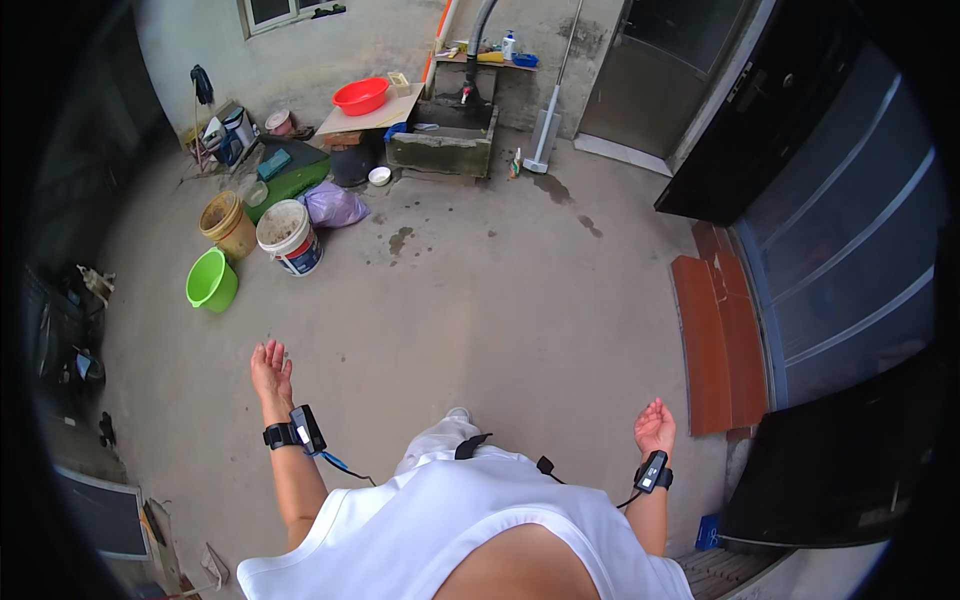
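Observation:
Over the bare concrete floor (450,320), my left hand (271,370) is held out, empty, its fingers loosely stretched. Its nearest object is a green basin (212,281), apart from it and farther off. On the other side my right hand (655,427) hangs palm up with slightly curled fingers and nothing in it. That hand is nearest to the red-brown brick steps (703,345), without touching them. Each wrist carries a strapped black device, the left one (308,428) and the right one (651,471), with cables running toward my white shirt (460,515).
Beyond the basin stand a white bucket (289,238), a yellowish bucket (228,226) and a purple bag (335,205). A concrete sink (440,155) is at the far wall beside a red basin (361,96) and a mop (543,135). A dark door (765,110) stands at the right.

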{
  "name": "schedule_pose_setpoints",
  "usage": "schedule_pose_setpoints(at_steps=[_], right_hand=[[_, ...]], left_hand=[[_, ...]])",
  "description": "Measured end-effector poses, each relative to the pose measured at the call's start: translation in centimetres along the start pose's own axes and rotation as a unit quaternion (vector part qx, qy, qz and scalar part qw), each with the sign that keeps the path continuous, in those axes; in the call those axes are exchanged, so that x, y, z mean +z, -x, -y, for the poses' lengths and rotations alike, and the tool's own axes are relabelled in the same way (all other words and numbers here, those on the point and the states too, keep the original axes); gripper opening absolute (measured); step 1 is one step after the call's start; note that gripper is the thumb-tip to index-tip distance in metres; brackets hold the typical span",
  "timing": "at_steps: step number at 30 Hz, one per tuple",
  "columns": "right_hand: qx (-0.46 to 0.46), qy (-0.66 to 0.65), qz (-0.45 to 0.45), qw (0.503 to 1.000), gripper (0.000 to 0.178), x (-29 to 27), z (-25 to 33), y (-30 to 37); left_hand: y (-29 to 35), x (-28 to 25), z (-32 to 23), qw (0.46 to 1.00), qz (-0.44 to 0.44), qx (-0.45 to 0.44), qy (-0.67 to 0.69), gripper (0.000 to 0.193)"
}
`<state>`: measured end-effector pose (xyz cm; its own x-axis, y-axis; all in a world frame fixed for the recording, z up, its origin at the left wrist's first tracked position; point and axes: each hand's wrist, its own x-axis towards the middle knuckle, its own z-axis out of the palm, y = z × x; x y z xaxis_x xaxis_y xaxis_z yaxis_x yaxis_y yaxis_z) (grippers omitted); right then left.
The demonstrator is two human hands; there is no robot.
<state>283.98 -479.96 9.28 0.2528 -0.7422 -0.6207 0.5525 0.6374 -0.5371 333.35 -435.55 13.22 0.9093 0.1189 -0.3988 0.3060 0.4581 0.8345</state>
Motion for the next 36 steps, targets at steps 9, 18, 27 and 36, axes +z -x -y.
schedule_pose_setpoints(at_steps=[9,18,27,36], right_hand=[[-0.04,-0.06,0.022,0.997,0.016,8.5,9.3,-15.5],[0.003,-0.028,0.028,0.999,0.017,23.2,19.9,-37.8],[-0.038,0.152,0.129,0.979,0.019,43.5,27.3,-56.9],[-0.335,0.81,0.025,0.481,0.039,58.7,38.0,-73.0]], left_hand=[[0.5,37.9,14.1,0.907,0.36,-0.154,-0.154,0.025],[-4.5,52.9,22.5,0.944,0.252,-0.169,-0.131,0.024],[-13.9,63.8,25.4,0.989,0.095,-0.086,-0.074,0.027],[-19.2,95.5,36.5,0.938,0.258,-0.147,-0.178,0.025]])
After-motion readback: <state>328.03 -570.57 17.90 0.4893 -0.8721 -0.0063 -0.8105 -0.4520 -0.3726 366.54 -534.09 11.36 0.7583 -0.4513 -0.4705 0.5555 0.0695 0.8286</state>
